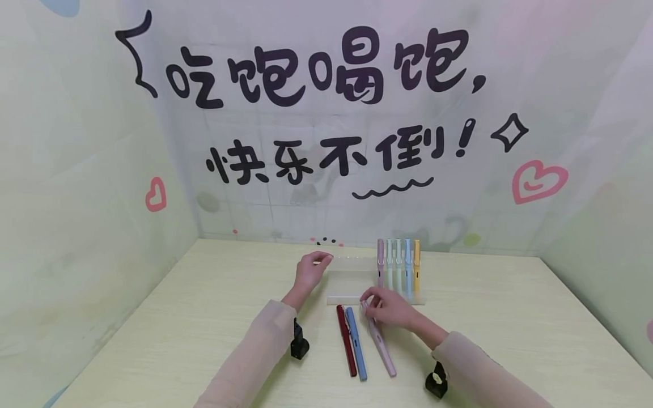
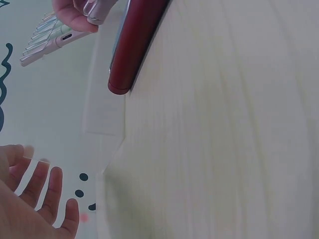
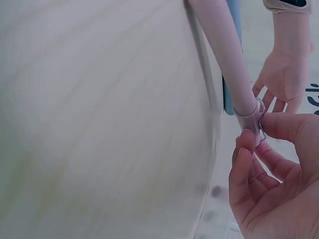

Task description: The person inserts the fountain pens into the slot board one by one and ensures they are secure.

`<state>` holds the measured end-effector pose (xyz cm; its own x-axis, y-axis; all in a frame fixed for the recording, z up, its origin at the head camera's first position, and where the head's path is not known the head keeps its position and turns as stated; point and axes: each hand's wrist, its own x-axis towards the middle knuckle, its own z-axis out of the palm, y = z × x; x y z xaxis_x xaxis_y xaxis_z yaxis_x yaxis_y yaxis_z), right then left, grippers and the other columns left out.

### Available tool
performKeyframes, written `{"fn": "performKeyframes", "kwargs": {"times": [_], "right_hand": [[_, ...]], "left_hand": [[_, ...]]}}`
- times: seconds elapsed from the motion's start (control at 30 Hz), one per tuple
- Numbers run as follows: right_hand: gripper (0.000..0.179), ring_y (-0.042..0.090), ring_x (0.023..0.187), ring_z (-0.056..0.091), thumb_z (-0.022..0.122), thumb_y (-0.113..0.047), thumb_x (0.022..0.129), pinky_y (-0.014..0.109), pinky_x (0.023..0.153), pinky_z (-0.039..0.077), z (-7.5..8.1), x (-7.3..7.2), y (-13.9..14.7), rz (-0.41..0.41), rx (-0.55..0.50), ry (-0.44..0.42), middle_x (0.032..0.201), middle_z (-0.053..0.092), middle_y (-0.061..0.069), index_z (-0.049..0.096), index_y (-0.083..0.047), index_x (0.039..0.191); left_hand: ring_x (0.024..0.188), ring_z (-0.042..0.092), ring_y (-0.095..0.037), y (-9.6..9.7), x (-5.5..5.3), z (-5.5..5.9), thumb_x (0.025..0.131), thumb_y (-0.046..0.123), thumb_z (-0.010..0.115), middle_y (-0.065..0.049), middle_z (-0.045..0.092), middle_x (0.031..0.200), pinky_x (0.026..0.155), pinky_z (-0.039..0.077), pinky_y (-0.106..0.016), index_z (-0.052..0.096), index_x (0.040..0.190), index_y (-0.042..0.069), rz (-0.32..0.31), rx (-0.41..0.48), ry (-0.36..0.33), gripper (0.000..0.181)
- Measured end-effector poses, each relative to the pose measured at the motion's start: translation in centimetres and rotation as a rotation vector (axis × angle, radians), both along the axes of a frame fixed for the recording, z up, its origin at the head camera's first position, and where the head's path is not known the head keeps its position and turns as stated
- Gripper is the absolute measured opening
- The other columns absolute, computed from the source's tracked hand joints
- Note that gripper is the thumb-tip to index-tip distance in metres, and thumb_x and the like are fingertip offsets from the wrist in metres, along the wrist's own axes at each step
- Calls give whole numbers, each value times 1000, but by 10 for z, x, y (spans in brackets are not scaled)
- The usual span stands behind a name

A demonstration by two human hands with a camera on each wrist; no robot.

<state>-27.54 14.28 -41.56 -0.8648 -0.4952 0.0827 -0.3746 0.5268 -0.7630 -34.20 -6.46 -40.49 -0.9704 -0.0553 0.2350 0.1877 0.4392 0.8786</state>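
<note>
Our left hand [image 1: 310, 272] pinches the clear rack [image 1: 352, 281] by its corner; in front, our right hand [image 1: 393, 309] pinches a lilac pen [image 1: 382, 347].

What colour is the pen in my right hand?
Pale pinkish lilac; the pen shows best in the right wrist view.

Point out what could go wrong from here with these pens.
The right hand pinches the pale pink pen near its clip end, so the far end could swing into the blue pen beside it. The clear rack might shift if the left hand at its upper corner slips. The red pen, loose on the table, could roll if nudged.
</note>
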Motion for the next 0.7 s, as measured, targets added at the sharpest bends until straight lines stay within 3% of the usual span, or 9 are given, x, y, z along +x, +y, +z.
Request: {"fn": "performKeyframes", "kwargs": {"times": [0.17, 0.33, 0.5, 0.7], "right_hand": [[23, 22, 60, 54, 57, -1, 81, 36, 50, 48, 6, 0, 1, -29, -58, 0, 73, 54, 6, 55, 1, 103], [22, 34, 64, 54, 54, 3, 82, 47, 54, 47, 31, 10, -2, -39, -148, -3, 75, 55, 12, 53, 5, 103], [22, 41, 67, 52, 52, 3, 83, 47, 56, 47, 47, 13, -3, -67, -216, -22, 76, 54, 15, 52, 5, 105], [22, 41, 67, 51, 52, 3, 84, 39, 54, 47, 52, 6, 0, -123, -278, -18, 77, 52, 15, 51, 4, 106]], "left_hand": [[88, 56, -22, 0, 1, 1, 88, 20, 56, -7, 61, 93, 70, 47, -32, 65, 97, 4, 1, -2, -6, 21], [88, 55, -21, 0, 0, 1, 88, 21, 56, -7, 61, 93, 70, 47, -31, 65, 97, 4, 2, -4, -11, 21], [88, 55, -21, 0, 0, 0, 88, 21, 55, -7, 61, 93, 69, 47, -31, 64, 98, 4, -3, -4, -7, 21], [87, 55, -21, 0, -1, -1, 88, 21, 56, -7, 61, 93, 68, 47, -30, 65, 98, 4, -1, -1, -7, 21]]}}
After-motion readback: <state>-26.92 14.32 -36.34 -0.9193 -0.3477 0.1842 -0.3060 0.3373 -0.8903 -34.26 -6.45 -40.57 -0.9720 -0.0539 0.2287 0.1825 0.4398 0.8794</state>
